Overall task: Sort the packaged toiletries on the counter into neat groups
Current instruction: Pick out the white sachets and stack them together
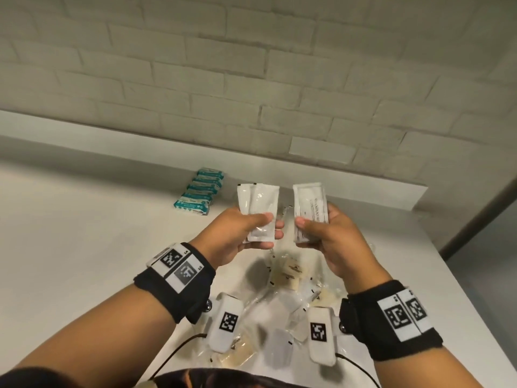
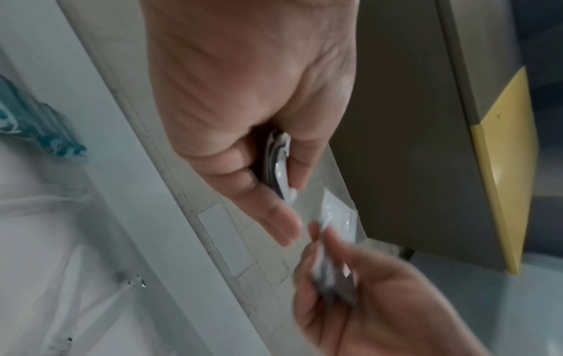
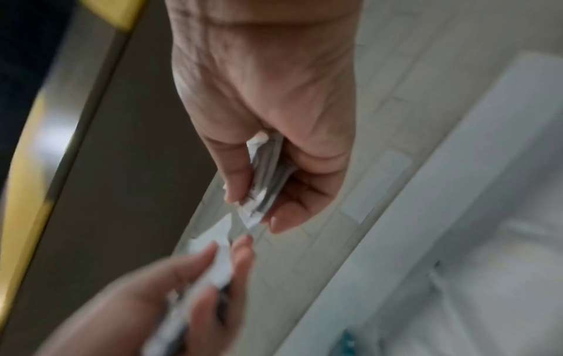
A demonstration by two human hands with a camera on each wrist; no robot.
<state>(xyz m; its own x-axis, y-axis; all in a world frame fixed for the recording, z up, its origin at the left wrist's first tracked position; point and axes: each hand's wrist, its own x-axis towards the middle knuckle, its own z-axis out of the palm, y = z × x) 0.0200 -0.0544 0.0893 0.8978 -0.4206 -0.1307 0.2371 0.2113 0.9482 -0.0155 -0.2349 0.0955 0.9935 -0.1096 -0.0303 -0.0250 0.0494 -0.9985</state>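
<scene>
We hold white sachets (image 1: 258,211) pinched in our left hand (image 1: 237,236) and another white stack (image 1: 310,214) in our right hand (image 1: 333,242), above the counter (image 1: 84,233), probably to compare them before grouping beside the teal packs (image 1: 200,190).

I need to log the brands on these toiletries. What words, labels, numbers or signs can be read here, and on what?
No text can be read.
Teal and white packets in a row on the white counter: white print, too small.
White sachets in the right hand: black lines of print, blurred.
White sachets in the left hand: no print visible.
Black wristbands: square coded markers, no words.
</scene>
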